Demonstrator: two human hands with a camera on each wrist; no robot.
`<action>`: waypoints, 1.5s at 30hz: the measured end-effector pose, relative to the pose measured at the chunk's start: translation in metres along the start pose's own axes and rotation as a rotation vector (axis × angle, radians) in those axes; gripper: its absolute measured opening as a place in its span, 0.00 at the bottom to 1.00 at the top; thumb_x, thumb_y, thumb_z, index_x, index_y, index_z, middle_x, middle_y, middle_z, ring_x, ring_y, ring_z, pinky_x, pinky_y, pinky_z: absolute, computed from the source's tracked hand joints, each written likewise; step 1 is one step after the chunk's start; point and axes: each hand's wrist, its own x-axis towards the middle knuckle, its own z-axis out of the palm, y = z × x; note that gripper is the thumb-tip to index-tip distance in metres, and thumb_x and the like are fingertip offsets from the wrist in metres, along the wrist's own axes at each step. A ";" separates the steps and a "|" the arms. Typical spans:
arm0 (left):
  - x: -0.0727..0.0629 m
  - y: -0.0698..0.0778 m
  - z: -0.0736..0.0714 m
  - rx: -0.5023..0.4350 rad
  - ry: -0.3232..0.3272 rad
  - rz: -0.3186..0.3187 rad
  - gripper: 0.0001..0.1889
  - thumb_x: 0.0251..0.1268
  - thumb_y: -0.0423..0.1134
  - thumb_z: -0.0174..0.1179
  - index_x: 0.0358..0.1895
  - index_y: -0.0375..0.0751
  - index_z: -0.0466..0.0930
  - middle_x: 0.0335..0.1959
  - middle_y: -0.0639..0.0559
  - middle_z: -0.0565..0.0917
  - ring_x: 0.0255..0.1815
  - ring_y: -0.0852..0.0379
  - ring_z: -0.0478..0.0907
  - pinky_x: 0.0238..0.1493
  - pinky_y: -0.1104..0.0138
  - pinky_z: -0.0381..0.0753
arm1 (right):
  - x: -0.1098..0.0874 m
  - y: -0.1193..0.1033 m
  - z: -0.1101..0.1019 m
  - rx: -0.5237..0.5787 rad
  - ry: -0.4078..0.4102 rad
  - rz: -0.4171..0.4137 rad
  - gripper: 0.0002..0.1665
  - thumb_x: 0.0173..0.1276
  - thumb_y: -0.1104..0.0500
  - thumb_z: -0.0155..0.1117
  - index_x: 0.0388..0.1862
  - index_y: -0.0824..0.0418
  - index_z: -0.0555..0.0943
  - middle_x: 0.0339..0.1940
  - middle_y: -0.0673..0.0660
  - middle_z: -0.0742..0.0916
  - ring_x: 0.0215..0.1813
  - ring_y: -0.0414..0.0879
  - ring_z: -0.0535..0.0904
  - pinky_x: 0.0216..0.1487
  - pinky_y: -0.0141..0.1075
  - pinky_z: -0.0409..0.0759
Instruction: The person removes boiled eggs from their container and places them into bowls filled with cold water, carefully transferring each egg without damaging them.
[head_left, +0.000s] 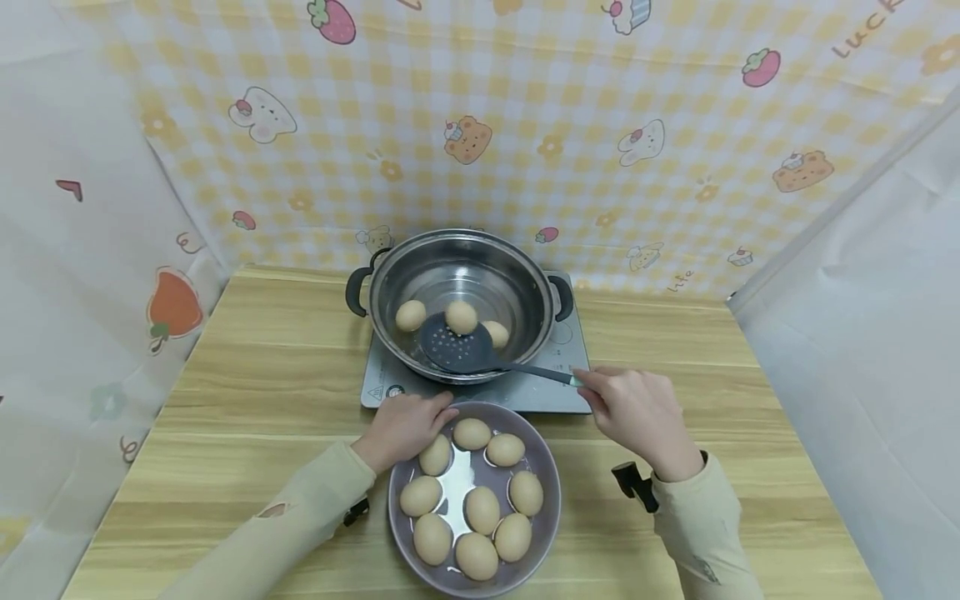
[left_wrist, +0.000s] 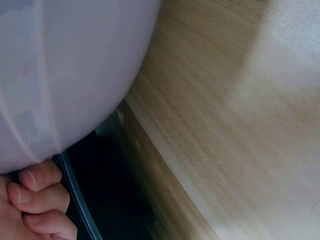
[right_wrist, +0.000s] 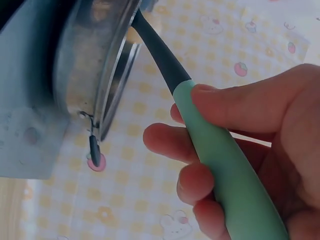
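Observation:
In the head view my right hand (head_left: 637,412) grips the green handle (right_wrist: 220,165) of a dark slotted skimmer (head_left: 450,346), thumb along its side in the right wrist view. The skimmer's perforated head is inside a steel pot (head_left: 382,325). One egg (head_left: 461,317) is at its far edge; whether it rests on it I cannot tell. Two more eggs are in the pot, one left (head_left: 410,316), one partly hidden at right (head_left: 497,334). My left hand (head_left: 405,429) holds the far-left rim of a mauve bowl (head_left: 555,500) with several brown eggs, fingers curled against its outside in the left wrist view.
The pot stands on a flat grey induction cooker (head_left: 536,400), its two black handles (head_left: 358,290) pointing left and right. The bowl is just in front of the cooker on a wooden table (head_left: 262,367). A checked cloth (head_left: 547,100) hangs behind, with white sheets at both sides.

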 end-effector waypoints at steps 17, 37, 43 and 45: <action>0.001 0.000 0.001 -0.015 0.001 0.003 0.11 0.66 0.50 0.50 0.28 0.50 0.71 0.10 0.56 0.69 0.15 0.52 0.75 0.15 0.63 0.63 | -0.022 0.006 -0.035 -0.019 0.057 0.014 0.12 0.46 0.62 0.69 0.33 0.53 0.85 0.14 0.41 0.75 0.10 0.31 0.54 0.11 0.26 0.47; 0.001 -0.001 0.001 0.000 0.005 -0.025 0.06 0.64 0.44 0.52 0.36 0.49 0.77 0.15 0.51 0.78 0.17 0.50 0.77 0.17 0.60 0.68 | -0.077 0.002 -0.044 0.125 0.063 0.048 0.25 0.69 0.39 0.43 0.32 0.49 0.84 0.19 0.35 0.77 0.15 0.24 0.55 0.14 0.18 0.46; 0.000 0.000 0.001 -0.018 0.014 -0.005 0.06 0.65 0.45 0.51 0.34 0.51 0.75 0.16 0.52 0.78 0.18 0.50 0.78 0.17 0.60 0.69 | -0.086 -0.001 -0.032 0.173 0.048 0.055 0.15 0.40 0.57 0.69 0.33 0.49 0.85 0.21 0.36 0.79 0.16 0.24 0.56 0.15 0.17 0.47; 0.000 0.000 0.000 -0.025 0.009 -0.001 0.07 0.66 0.46 0.50 0.31 0.51 0.73 0.15 0.53 0.77 0.18 0.51 0.77 0.16 0.61 0.67 | -0.087 -0.002 -0.029 0.171 0.049 0.064 0.18 0.35 0.60 0.73 0.32 0.49 0.85 0.21 0.36 0.78 0.16 0.24 0.55 0.15 0.17 0.47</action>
